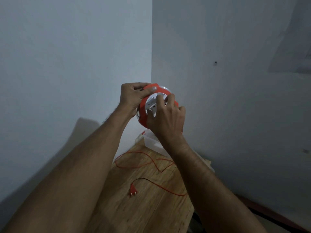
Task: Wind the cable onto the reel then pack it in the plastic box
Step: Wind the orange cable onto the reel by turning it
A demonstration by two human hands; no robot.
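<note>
orange reel [144,105] held up; cable [152,161] loose

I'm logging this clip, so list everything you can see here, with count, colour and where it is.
reel: one, orange with a white centre, held up in the air in front of the wall corner
cable: one, orange, lying in loose loops on the table
plug: one, orange, two pins, on the table at the cable's free end
plastic box: one, clear, at the far end of the table by the corner, partly hidden behind the right wrist
table: one, brown wood grain, lower middle
walls: two, pale grey, meeting in a corner behind the reel
left hand: gripping the reel's rim
right hand: fingers on the reel's white centre
</note>
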